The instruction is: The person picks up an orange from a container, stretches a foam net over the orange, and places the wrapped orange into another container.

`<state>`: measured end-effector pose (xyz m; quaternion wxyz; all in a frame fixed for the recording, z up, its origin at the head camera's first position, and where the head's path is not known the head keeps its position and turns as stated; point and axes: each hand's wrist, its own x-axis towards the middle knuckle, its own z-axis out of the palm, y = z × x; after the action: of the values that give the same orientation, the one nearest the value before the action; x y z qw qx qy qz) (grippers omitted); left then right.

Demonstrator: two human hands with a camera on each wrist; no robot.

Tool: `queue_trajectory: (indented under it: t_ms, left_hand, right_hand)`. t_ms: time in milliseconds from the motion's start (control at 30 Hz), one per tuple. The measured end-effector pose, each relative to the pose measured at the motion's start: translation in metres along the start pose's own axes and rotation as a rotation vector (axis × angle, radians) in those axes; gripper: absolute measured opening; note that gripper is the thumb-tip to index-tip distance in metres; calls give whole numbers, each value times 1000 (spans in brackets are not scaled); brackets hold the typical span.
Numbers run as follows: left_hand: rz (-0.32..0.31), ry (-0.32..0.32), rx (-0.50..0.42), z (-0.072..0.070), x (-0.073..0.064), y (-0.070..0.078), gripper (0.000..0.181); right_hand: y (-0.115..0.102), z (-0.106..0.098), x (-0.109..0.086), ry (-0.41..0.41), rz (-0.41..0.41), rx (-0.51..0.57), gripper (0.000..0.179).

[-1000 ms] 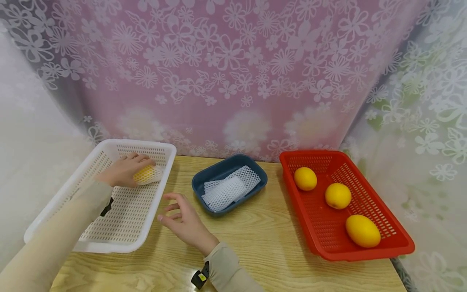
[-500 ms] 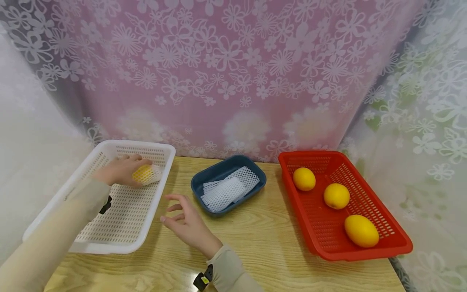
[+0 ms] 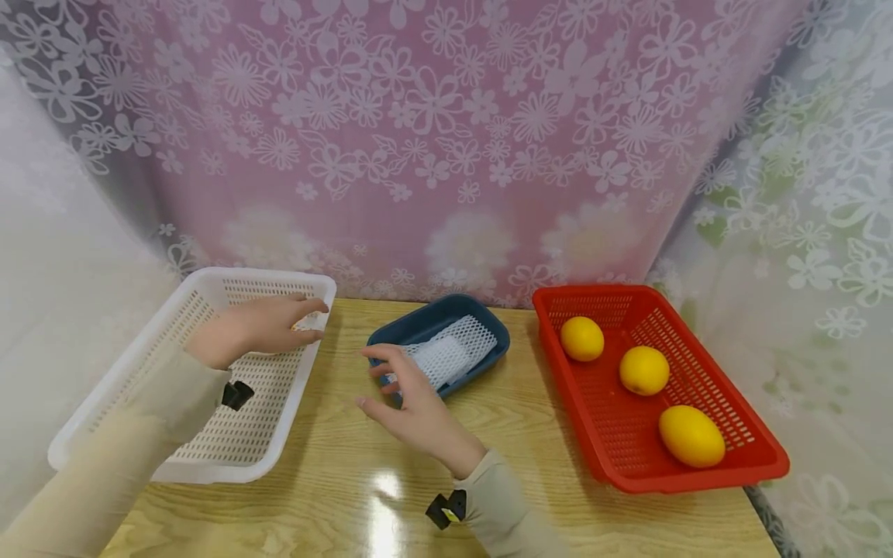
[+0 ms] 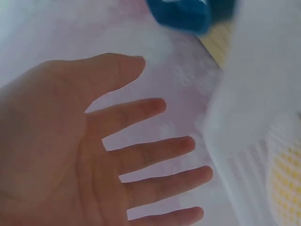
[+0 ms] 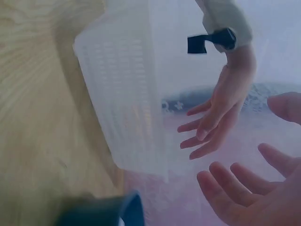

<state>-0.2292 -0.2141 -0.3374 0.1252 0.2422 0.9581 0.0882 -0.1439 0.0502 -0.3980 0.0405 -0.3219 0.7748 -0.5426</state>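
My left hand (image 3: 261,329) hovers over the far right part of the white basket (image 3: 296,415), its fingers spread and holding nothing. Under it lies a yellow fruit in a white foam net (image 4: 287,183), mostly hidden by the hand in the head view. My right hand (image 3: 422,415) is in the air before the near left side of the dark blue tray (image 3: 391,333), fingers loosely bent and apart, gripping nothing. White foam net sleeves (image 3: 449,353) lie in that tray, partly covered by the right hand's fingers.
At the right stands a red basket (image 3: 579,418) with three yellow fruits: one at the back (image 3: 582,339), one in the middle (image 3: 644,370) and a larger one in front (image 3: 692,436). A floral curtain (image 3: 446,155) hangs behind the wooden table (image 3: 335,496).
The left hand has let go of the netted fruit, risen and spread its fingers toward the basket's right rim. The right hand has moved right, from beside the white basket to the blue tray.
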Motion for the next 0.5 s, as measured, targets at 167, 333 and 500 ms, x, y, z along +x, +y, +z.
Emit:
queue_trajectory:
  t_ms: [167,333,500]
  left_hand:
    - [135,184,29,4,-6,42,45]
    - [224,295,7,23,-13,82,45]
    - [317,360,-118,47,-11,115,49]
  right_hand:
    - [-9,-31,-14,72,-26,-98,54]
    - [-18,-62,-33,145,-56,-181,55]
    - [-27,-96,-55,177,-62,-304,58]
